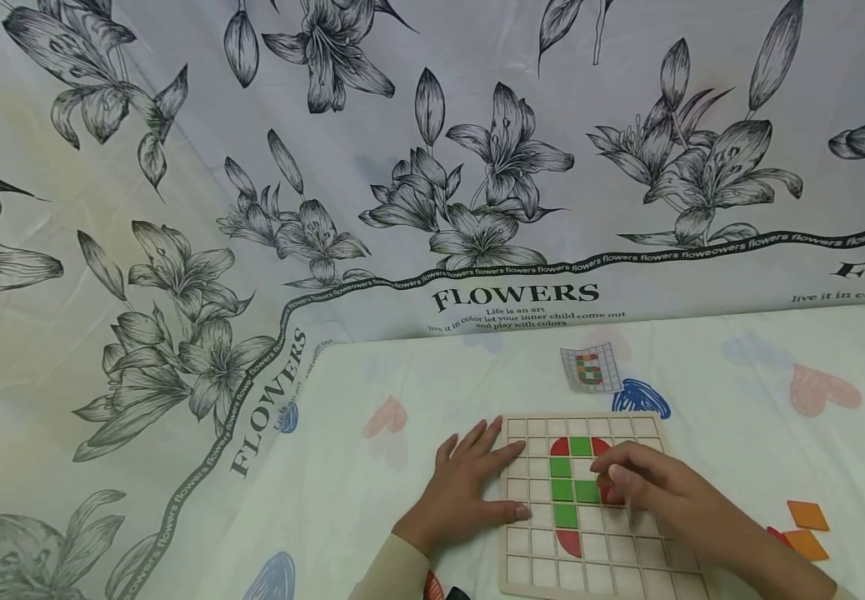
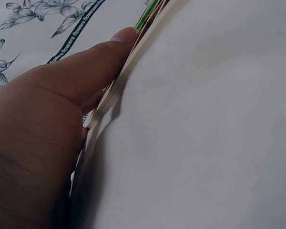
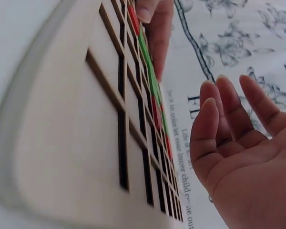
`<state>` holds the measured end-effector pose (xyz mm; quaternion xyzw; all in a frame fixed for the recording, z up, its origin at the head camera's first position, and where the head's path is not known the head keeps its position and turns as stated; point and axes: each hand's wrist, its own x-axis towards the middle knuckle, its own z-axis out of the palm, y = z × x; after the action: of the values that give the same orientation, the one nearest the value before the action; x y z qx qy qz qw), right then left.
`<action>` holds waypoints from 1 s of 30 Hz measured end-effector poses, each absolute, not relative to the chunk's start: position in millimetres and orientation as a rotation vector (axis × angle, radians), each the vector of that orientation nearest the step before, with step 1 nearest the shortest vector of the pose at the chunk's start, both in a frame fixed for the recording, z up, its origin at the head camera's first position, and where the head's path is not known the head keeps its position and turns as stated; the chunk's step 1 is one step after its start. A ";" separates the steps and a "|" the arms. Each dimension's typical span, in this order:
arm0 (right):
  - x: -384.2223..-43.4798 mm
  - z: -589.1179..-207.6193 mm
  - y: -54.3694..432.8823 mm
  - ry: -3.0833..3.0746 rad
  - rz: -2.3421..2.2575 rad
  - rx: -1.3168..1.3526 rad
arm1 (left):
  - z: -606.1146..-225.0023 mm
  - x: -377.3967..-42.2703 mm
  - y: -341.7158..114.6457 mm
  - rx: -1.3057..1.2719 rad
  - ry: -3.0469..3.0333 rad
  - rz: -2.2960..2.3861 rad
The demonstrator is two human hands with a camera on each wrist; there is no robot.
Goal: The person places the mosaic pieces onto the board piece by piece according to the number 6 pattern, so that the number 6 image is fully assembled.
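Observation:
A wooden grid board [image 1: 530, 567] lies on the table with several tiles set in its cells. Green square tiles [image 1: 562, 489] run down one column, with a red rounded-corner tile [image 1: 570, 543] below them and red tiles at the top corners. My left hand [image 1: 457, 492] rests spread on the board's left edge, thumb on the grid. Over the board's right half is my right hand [image 1: 650, 483], its fingertips close above a red tile [image 1: 611, 493] beside a green one. In the right wrist view that hand's fingers [image 3: 248, 129] are loosely bent with nothing between them.
Behind the board lies a small pattern card [image 1: 590, 368] showing a coloured grid figure. Orange tiles [image 1: 808, 515] and part of a red tile [image 1: 777, 535] lie right of the board, by the right forearm. Flower-printed cloth [image 1: 477, 167] hangs behind the table.

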<state>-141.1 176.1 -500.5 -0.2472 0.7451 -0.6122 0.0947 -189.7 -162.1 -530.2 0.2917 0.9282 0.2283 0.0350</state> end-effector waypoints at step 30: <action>-134.5 -542.6 297.3 2.357 -1.853 -0.549 | -528.1 -190.0 -161.1 0.888 2.839 0.706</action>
<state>-134.5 297.3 -542.6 -0.1799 0.7724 -0.6073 0.0468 -190.0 -161.1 -528.1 0.2903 0.9277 0.2308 0.0421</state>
